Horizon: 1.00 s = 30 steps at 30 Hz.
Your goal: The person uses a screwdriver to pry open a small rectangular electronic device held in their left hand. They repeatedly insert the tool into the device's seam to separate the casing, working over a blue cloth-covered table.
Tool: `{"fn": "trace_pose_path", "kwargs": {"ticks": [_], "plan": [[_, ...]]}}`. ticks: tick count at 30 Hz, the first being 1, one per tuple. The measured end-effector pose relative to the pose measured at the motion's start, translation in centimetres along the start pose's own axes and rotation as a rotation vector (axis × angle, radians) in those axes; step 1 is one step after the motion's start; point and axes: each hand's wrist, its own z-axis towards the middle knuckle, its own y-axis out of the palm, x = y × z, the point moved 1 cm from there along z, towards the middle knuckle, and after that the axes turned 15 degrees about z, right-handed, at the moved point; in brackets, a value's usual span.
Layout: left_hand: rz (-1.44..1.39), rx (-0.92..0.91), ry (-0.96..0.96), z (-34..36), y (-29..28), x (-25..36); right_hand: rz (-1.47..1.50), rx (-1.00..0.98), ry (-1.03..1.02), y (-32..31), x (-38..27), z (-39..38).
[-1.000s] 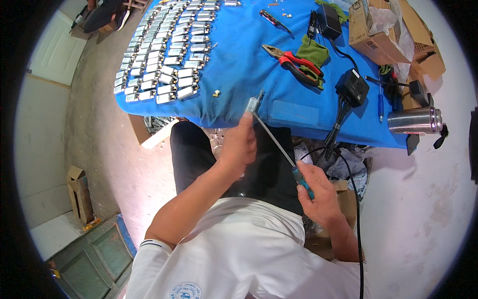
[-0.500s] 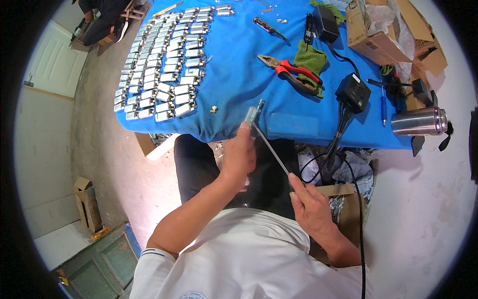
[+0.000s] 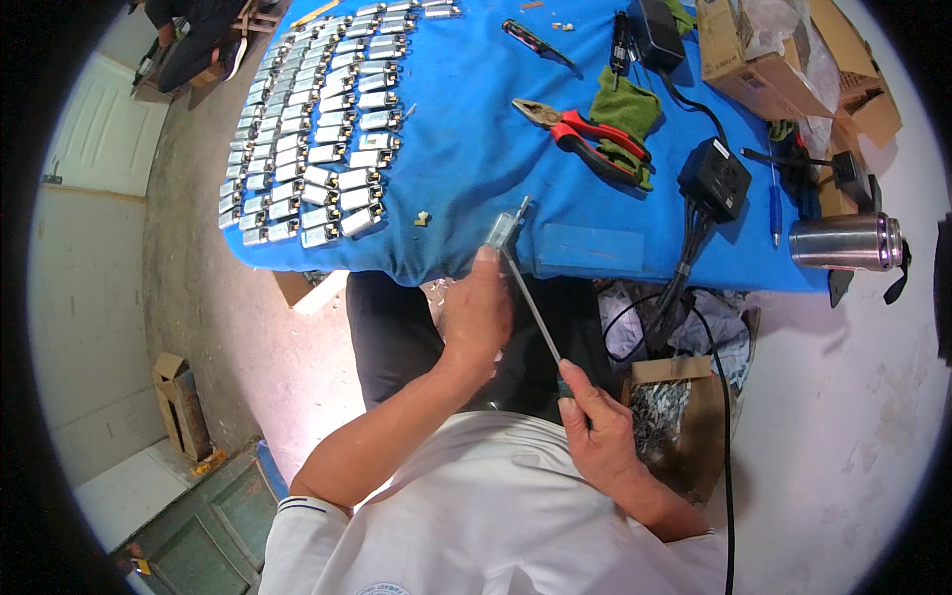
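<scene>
My left hand (image 3: 476, 312) grips a small silvery metal housing (image 3: 503, 228) just at the table's front edge, thumb on its lower end; a thin rod sticks up from it. My right hand (image 3: 595, 426) is wrapped round the dark teal handle of a screwdriver, whose long steel shaft (image 3: 535, 312) slants up to the housing. Rows of small silver metal parts (image 3: 297, 139) cover the left of the blue cloth (image 3: 451, 149). Red-and-black pliers (image 3: 585, 139) lie on a green rag (image 3: 625, 99), and a small pale bit (image 3: 421, 218) lies left of the housing.
A black adapter (image 3: 714, 178) with hanging cables, a steel flask (image 3: 843, 241) and cardboard boxes (image 3: 754, 69) occupy the right side. A box of scrap (image 3: 694, 446) stands below, beside my right arm. Another person (image 3: 188, 50) crouches at upper left; a narrow box (image 3: 181, 407) stands on the floor.
My right hand has moved down and leftward with the screwdriver, changing the shaft's slant. My left hand and the housing sit lower in the picture, and the table view has shifted slightly.
</scene>
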Motion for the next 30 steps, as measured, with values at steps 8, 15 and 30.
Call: {"fn": "trace_pose_path", "kwargs": {"ticks": [8, 15, 30], "plan": [[-0.122, -0.369, -0.035, 0.8, -1.7, -0.6, -0.013, -0.095, 0.015, -3.8, 0.0, 2.1], [-0.337, -0.679, -0.227, 0.8, -2.6, 0.0, 0.028, -0.195, -0.089, -7.2, 0.6, 4.2], [-0.332, -0.368, -0.244, 1.1, -0.3, 0.3, -0.543, -0.176, -0.152, -5.9, -1.8, 2.9]]}}
